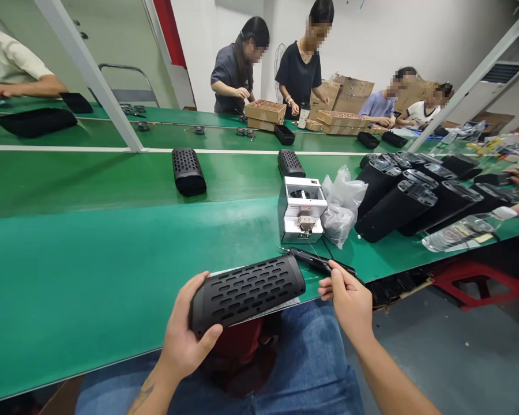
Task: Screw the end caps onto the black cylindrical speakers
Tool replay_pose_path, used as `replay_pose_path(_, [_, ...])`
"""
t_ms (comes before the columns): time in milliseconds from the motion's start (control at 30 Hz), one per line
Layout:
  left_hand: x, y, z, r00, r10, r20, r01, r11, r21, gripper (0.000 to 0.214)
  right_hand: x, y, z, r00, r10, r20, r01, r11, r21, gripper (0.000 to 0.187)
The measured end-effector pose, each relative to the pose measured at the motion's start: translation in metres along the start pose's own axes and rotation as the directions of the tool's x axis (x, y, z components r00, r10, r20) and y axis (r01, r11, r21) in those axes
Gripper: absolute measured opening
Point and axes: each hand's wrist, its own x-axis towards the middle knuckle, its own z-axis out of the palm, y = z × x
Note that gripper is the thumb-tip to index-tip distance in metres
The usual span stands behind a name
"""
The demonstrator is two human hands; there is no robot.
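Left hand [185, 328] grips a black perforated speaker casing [246, 294] over the bench [69, 288] edge; right hand [348, 302] pinches an electric screwdriver [315, 260] beside it. Ahead, a white screw feeder [303, 210] bears lettering too small to read.

Here's the long green desk [90, 276], carrying a white metal screw feeder [301, 208], crumpled clear plastic bags [339, 202], a slim black electric screwdriver [315, 260], and matte black cylindrical speaker housings [397, 210] lying side by side!
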Motion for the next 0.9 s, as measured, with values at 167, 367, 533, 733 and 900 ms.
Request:
replay_pose_path(167, [0.001,0.000,-0.001,1.000,-0.005,-0.006,0.005,1.000,-0.002,0.083,-0.001,0.005,0.006,0.999,0.041,-0.012,-0.040,0.996,0.079,0.101])
replay_pose_path(367, [0.002,-0.002,0.001,0.999,0.001,-0.045,-0.001,1.000,-0.001,0.086,-0.010,0.007,0.018,0.995,0.102,-0.005,-0.100,0.983,0.151,0.107])
replay_pose_path(533, [0.001,-0.004,0.001,0.999,-0.017,-0.050,0.016,1.000,-0.007,0.087,-0.016,0.012,0.021,0.993,0.119,-0.010,-0.115,0.978,0.176,0.106])
replay_pose_path(733, [0.003,-0.001,0.000,0.998,0.008,-0.059,-0.008,1.000,0.011,0.086,-0.015,0.009,0.023,0.992,0.125,-0.017,-0.120,0.975,0.188,0.105])
replay_pose_path(900, [0.004,0.002,-0.001,0.998,0.028,-0.056,-0.027,1.000,0.011,0.087,-0.016,0.007,0.022,0.992,0.129,-0.018,-0.123,0.974,0.190,0.104])
